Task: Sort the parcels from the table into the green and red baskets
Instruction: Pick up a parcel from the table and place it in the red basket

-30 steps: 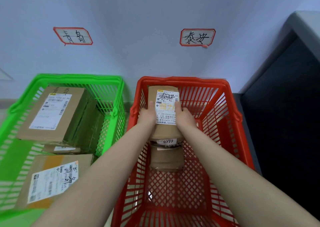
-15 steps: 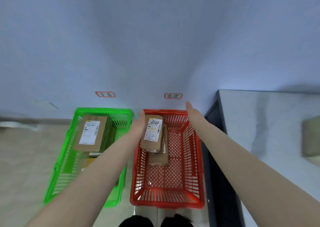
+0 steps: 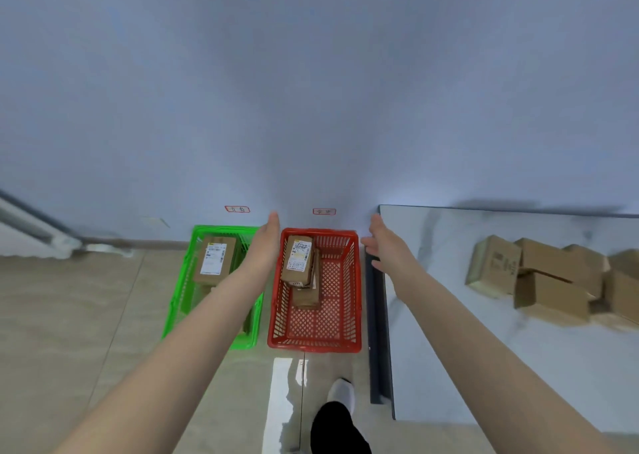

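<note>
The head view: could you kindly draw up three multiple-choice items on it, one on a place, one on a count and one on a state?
1. Where do the unsorted parcels lie?
A. On a shelf.
B. On the table at the right.
C. In the person's arms.

2. How many baskets stand on the floor?
A. One.
B. Two.
C. Four.

3. How are the hands?
A. Both open, holding nothing.
B. Both gripping one parcel.
C. One holding a basket's handle.

Answers:
1 B: the brown boxes sit piled on the pale tabletop.
2 B: a green basket and a red basket stand side by side.
3 A: the left hand and right hand reach forward with fingers extended and nothing in them.
</note>
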